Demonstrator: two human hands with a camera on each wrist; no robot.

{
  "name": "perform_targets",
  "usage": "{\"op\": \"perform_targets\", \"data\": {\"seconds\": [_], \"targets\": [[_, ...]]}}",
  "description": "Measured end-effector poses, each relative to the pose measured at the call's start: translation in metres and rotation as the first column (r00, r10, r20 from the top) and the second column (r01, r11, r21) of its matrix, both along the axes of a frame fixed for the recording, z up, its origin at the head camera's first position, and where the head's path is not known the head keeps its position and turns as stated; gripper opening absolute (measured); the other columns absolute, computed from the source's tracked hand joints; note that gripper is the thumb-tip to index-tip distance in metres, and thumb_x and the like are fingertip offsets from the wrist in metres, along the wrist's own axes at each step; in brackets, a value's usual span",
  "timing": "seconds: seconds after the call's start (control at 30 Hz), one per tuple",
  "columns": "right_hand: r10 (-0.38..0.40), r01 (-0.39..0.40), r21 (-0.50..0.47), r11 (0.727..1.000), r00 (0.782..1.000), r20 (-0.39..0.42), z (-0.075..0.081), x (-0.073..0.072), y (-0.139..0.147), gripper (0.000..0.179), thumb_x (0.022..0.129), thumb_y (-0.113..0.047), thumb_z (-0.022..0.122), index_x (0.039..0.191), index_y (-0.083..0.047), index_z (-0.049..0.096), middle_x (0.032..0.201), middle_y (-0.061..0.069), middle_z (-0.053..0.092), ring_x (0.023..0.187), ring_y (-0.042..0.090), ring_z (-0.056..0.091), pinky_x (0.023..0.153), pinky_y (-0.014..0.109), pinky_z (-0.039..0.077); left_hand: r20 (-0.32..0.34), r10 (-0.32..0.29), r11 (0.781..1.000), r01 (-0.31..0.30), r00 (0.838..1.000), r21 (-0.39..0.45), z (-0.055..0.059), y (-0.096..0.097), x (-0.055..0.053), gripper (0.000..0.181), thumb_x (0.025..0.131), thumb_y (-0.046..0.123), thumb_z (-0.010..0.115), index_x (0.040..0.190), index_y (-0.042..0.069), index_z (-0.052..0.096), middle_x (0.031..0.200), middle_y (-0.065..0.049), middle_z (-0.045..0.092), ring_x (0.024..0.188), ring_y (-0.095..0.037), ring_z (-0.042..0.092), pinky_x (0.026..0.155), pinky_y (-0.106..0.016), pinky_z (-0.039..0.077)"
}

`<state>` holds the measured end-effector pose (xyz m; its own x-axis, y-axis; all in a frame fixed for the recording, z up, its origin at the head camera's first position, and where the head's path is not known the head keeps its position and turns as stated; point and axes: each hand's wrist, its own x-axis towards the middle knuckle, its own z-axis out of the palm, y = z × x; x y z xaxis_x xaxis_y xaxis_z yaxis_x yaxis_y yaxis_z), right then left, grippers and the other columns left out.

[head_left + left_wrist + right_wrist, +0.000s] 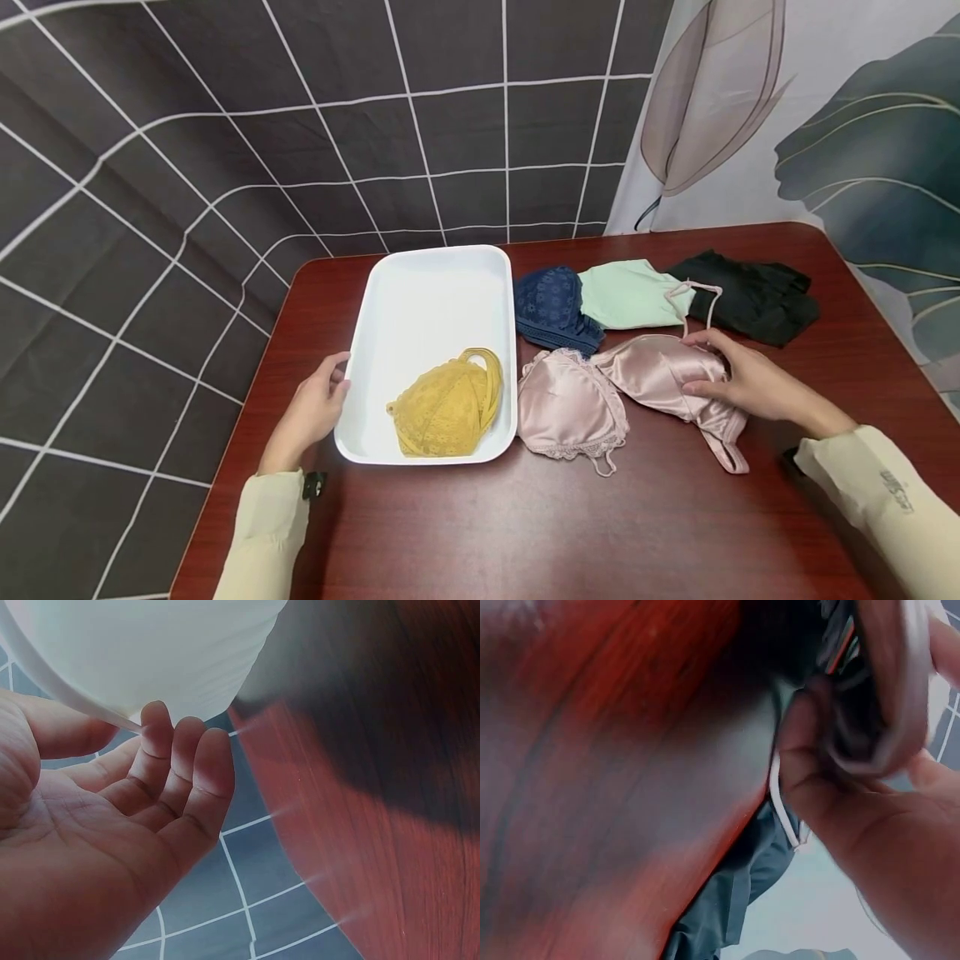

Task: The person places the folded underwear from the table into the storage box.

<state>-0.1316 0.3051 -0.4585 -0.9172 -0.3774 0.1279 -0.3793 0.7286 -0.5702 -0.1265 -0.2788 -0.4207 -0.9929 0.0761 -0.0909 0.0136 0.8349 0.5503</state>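
Note:
A white tray [435,292] lies on the table with a yellow lace bra [447,407] folded inside, near its front. My left hand [313,404] grips the tray's left rim; in the left wrist view the thumb and curled fingers [215,769] meet at the white edge. Right of the tray lies pink satin: a lace-edged cup [573,400] beside the tray and a smoother cup [656,367] further right. My right hand [753,379] holds this right part of the pink bra between thumb and fingers. In the right wrist view, the held fabric [911,705] is blurred.
Behind the pink bra lie a navy lace bra [551,304], a mint green garment [637,293] and a black garment [750,292], side by side. A pale pink strap [712,292] crosses the green and black ones. A dark checked curtain [465,133] hangs behind the table [600,533].

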Motion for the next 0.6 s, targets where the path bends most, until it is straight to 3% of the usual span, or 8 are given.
{"op": "perform_targets", "data": {"seconds": [0.3, 0.47, 0.6], "targets": [[-0.050, 0.024, -0.143, 0.989, 0.983, -0.179, 0.012, 0.010, -0.009, 0.060, 0.064, 0.002, 0.084, 0.117, -0.014, 0.061, 0.112, -0.002, 0.057, 0.098, -0.001, 0.046, 0.083, 0.007, 0.029, 0.011, 0.005, 1.000, -0.005, 1.000, -0.002, -0.001, 0.000, 0.000, 0.045, 0.096, 0.002, 0.048, 0.139, -0.003, 0.035, 0.105, -0.022, 0.053, 0.092, -0.034, 0.056, 0.076, -0.047, 0.050], [-0.080, 0.048, -0.147, 0.988, 0.971, -0.224, 0.018, 0.013, -0.013, 0.053, 0.063, 0.003, 0.084, 0.109, -0.015, 0.067, 0.105, -0.003, 0.059, 0.097, 0.000, 0.046, 0.083, 0.007, 0.030, 0.016, 0.011, 1.000, -0.011, 1.000, -0.003, 0.000, -0.001, 0.000, 0.046, 0.096, 0.002, 0.048, 0.139, -0.003, 0.035, 0.105, -0.022, 0.053, 0.093, -0.034, 0.056, 0.077, -0.047, 0.050], [-0.102, 0.084, -0.096, 0.992, 0.974, -0.204, 0.021, 0.015, -0.014, 0.045, 0.064, -0.004, 0.085, 0.104, -0.017, 0.068, 0.103, 0.001, 0.062, 0.095, 0.004, 0.049, 0.081, 0.009, 0.031, 0.014, 0.005, 1.000, -0.005, 1.000, 0.001, 0.000, 0.000, 0.000, 0.046, 0.095, 0.001, 0.048, 0.139, -0.003, 0.035, 0.106, -0.023, 0.053, 0.093, -0.035, 0.057, 0.078, -0.048, 0.050]]}}
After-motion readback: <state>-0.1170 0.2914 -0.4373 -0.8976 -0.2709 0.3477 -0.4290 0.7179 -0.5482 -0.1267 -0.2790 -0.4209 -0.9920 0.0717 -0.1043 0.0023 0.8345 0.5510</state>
